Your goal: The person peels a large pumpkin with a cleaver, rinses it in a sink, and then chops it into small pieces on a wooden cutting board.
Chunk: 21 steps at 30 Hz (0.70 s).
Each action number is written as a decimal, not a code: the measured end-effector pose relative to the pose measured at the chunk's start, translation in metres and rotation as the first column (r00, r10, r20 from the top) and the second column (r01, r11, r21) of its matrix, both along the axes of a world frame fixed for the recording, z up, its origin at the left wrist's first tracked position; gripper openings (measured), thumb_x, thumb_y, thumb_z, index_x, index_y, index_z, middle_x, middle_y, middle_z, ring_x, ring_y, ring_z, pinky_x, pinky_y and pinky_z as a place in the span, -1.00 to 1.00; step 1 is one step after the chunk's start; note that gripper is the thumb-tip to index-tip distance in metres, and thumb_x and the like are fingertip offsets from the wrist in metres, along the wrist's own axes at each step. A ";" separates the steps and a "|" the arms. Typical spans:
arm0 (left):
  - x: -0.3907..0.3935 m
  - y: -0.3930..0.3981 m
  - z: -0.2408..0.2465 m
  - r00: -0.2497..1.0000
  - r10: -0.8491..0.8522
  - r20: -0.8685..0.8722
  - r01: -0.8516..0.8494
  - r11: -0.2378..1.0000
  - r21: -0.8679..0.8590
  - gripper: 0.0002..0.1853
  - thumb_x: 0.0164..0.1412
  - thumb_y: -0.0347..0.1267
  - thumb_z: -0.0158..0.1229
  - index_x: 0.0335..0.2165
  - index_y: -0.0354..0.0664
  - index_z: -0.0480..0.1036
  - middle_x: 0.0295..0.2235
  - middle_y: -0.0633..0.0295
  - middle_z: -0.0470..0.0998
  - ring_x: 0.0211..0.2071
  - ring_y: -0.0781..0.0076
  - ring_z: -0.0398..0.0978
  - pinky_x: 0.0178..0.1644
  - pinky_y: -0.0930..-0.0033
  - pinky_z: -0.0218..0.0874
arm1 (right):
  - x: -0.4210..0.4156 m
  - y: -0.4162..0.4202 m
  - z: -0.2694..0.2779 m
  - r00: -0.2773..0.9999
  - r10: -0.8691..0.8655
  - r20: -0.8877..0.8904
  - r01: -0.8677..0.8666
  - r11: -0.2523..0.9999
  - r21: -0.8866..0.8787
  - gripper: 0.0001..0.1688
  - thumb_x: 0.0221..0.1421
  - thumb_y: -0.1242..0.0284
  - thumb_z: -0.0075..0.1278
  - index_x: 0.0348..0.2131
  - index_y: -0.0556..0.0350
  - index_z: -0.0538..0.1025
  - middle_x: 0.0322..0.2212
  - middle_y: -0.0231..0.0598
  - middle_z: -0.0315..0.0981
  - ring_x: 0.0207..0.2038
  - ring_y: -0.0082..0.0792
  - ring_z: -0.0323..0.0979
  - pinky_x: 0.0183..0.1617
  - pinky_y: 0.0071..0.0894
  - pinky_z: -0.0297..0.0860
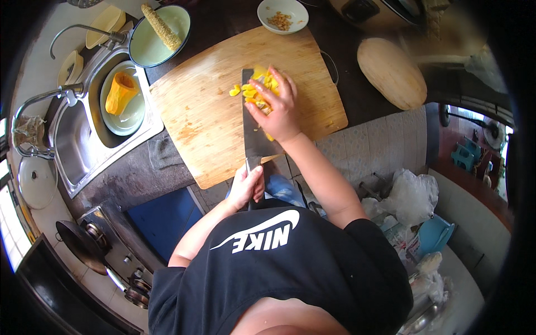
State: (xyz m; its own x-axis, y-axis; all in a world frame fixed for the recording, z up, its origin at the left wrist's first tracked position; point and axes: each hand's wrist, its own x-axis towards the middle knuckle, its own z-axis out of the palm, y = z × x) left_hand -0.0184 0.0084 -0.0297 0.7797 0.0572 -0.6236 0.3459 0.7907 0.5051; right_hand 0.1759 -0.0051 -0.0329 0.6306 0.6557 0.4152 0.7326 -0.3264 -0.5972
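Note:
My left hand grips the handle of a wide-bladed cleaver, which lies out over a wooden cutting board. Flat on the board, the blade points away from me. My right hand cups a pile of yellow-orange pieces, apparently pumpkin scraps, against the blade, its fingers partly spread over them. Some pieces show between the fingers; those under the palm are hidden. Loose yellow bits sit just left of the blade.
Beyond the board stands a white bowl of seeds. At right lies a large pale squash. An enamel basin holds a corn cob. In the sink, a bowl contains a peeled orange pumpkin piece. A wok sits lower left.

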 end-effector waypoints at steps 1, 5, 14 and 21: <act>0.003 0.001 0.002 0.999 -0.035 0.018 0.035 0.999 0.016 -0.70 0.20 -0.21 -0.14 -0.57 -0.13 0.12 -0.82 0.31 0.15 -0.86 0.57 0.10 -0.80 0.57 -0.01 | 0.004 -0.005 0.005 0.999 -0.023 0.031 0.022 1.000 0.016 -0.54 -0.25 0.30 0.11 -0.22 -0.14 0.48 -0.05 -0.03 0.12 0.00 0.04 0.06 0.06 -0.10 0.08; 0.014 -0.004 0.011 0.980 -0.184 0.071 0.182 0.983 0.025 -0.70 0.20 -0.23 -0.14 -0.57 -0.13 0.12 -0.83 0.31 0.15 -0.86 0.57 0.11 -0.81 0.56 -0.01 | 0.011 -0.039 0.024 0.985 -0.161 0.067 0.159 0.987 0.038 -0.54 -0.24 0.32 0.11 -0.22 -0.11 0.48 -0.07 -0.01 0.12 -0.01 0.01 0.08 0.05 -0.09 0.09; 0.032 -0.106 0.030 0.704 -0.672 0.228 0.691 0.723 -0.005 -0.81 0.21 -0.31 -0.14 -0.48 -0.14 0.12 -0.84 0.33 0.17 -0.89 0.57 0.11 -0.82 0.55 -0.02 | -0.037 -0.242 0.061 0.691 -0.695 0.197 0.694 0.715 0.087 -0.56 -0.23 0.30 0.12 -0.22 -0.12 0.48 -0.04 -0.04 0.13 -0.03 0.02 0.11 0.04 -0.06 0.07; 0.042 -0.238 -0.014 0.290 -0.957 0.030 0.957 0.289 -0.033 -0.80 0.19 -0.29 -0.11 -0.49 -0.13 0.15 -0.84 0.34 0.17 -0.89 0.57 0.10 -0.83 0.53 -0.04 | -0.113 -0.413 0.000 0.265 -0.961 0.074 0.964 0.266 0.009 -0.55 -0.23 0.34 0.14 -0.21 -0.10 0.48 -0.04 -0.09 0.16 -0.01 -0.03 0.11 0.05 -0.16 0.07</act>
State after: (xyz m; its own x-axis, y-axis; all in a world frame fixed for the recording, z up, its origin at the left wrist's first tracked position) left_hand 0.0233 -0.2295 -0.0432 0.2662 -0.7531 -0.6017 0.8686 -0.0832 0.4884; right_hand 0.0628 -0.4185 -0.0332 0.7873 -0.4031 0.4666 -0.1036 -0.8324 -0.5443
